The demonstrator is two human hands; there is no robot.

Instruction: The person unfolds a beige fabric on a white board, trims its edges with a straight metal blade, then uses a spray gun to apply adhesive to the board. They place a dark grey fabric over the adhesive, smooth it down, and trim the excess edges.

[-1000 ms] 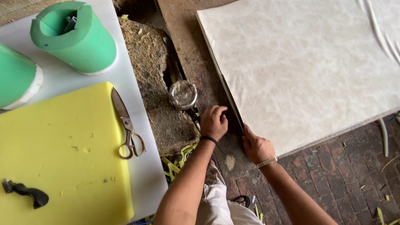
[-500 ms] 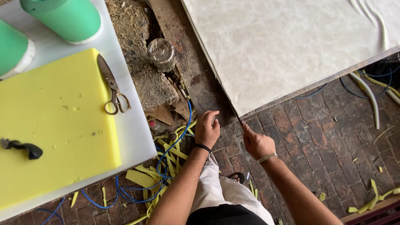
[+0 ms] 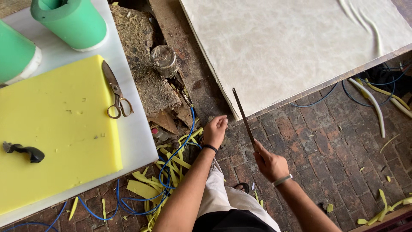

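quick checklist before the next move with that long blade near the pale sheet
1. Grip: right hand closed around the long thin blade at its lower end. Ok.
2. Blade path: it points up toward the corner of the pale sheet; whether the tip touches the sheet, cannot tell.
3. Left hand: empty, loosely curled, left of the blade and apart from it. Ok.
4. Floor: yellow scraps and a blue cable lie tangled by the person's legs. Not ok.
5. Scissors: lying flat on the white board, away from both hands. Ok.
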